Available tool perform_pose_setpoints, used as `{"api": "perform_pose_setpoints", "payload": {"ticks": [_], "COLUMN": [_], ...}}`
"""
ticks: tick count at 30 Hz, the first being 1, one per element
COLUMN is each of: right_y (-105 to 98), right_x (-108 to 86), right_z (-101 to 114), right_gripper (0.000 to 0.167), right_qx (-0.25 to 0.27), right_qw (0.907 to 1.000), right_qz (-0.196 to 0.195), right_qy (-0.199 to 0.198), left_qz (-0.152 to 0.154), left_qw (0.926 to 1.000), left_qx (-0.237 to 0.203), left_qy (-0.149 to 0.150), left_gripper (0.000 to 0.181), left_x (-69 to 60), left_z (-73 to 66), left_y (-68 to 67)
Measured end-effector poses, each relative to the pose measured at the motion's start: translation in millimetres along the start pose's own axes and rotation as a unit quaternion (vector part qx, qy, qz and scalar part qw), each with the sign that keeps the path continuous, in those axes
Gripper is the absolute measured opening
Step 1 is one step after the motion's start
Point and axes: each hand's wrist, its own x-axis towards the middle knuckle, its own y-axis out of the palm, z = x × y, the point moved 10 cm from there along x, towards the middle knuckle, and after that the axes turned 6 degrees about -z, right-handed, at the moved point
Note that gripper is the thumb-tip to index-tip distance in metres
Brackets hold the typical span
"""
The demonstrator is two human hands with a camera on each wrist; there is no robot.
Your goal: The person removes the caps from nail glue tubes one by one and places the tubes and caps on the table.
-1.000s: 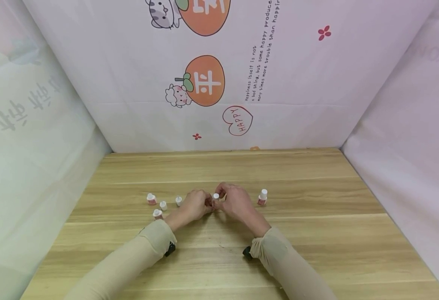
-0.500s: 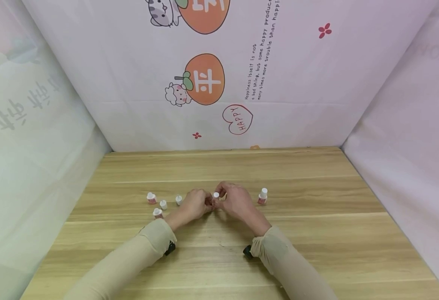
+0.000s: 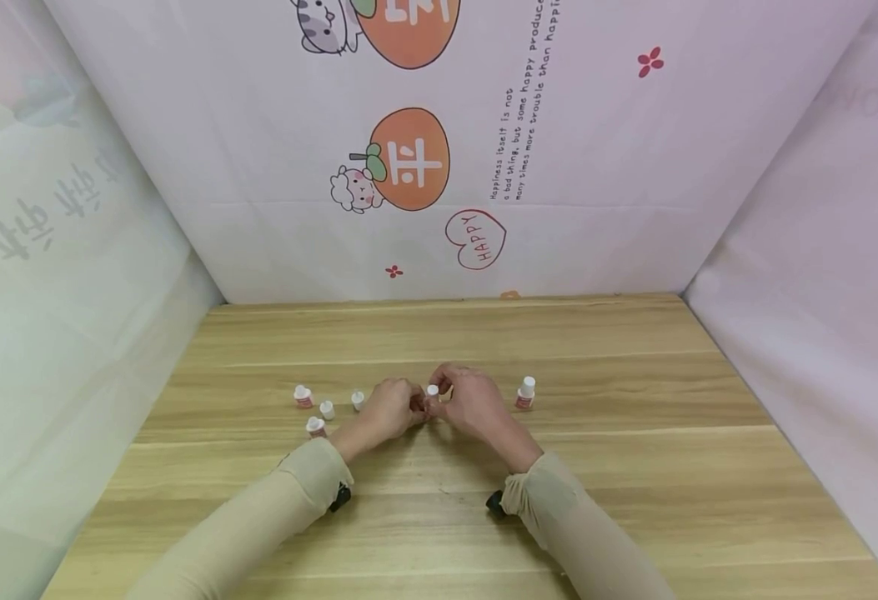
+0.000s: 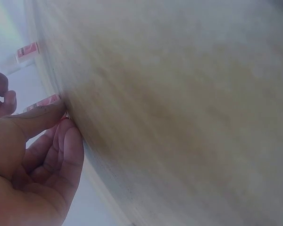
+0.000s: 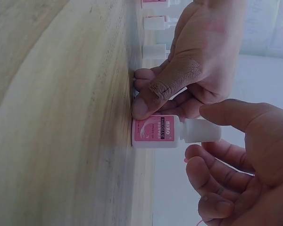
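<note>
A small white nail glue bottle (image 5: 155, 132) with a pink label stands upright on the table between my hands. My left hand (image 3: 392, 410) pinches its body low down, near the tabletop. The thumb and fingers of my right hand (image 3: 476, 404) close around its white cap (image 5: 201, 130), which sits on top with a narrow neck showing below it. In the head view only the top of this cap shows; the hands hide most of the bottle. In the left wrist view, my left thumb and fingers cover most of the label.
Left of my hands stand two bottles without caps, one farther back (image 3: 303, 397) and one nearer (image 3: 316, 427). Two loose white caps (image 3: 327, 410) stand close to them. To the right is a capped bottle (image 3: 525, 393). A printed white cloth (image 3: 596, 183) rises behind the wooden table (image 3: 439, 533).
</note>
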Motion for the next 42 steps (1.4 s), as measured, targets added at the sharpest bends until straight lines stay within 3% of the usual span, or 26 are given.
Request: {"api": "perform_pose_setpoints", "payload": {"ticks": [10,18,26,35,42], "right_y": [-2.2,0.5,-3.0,-0.3,-3.4], "right_x": [-1.7,-0.1,-2.3,-0.8,-2.6], "right_z": [2.9,-2.5,3.4,-2.8,4.5], "right_gripper": [0.02,0.022,0.018,0.02,0.018], "right_qx": [-0.011,-0.011,-0.017,-0.008,-0.017], "right_qw": [0.9999,0.9999,0.9996,0.9999,0.9996], "right_qz": [-0.002,-0.001,-0.009,-0.004,-0.013], "right_qy": [-0.012,0.01,-0.019,0.011,-0.02], "left_qz": [0.002,0.004,-0.003,0.005,0.006], "left_qw": [1.0,1.0,1.0,1.0,1.0], "left_qx": [0.0,0.001,0.007,0.007,0.0], "left_qy": [-0.001,-0.007,0.004,-0.002,-0.007], "left_gripper": [0.009,0.008,0.009,0.008,0.01], "left_x": [-0.1,0.2,0.3,-1.0,-0.7], "left_z": [-0.4,1.0,0.4,1.5,0.9], "left_y": [0.2,2.1,1.8,3.4,1.7]}}
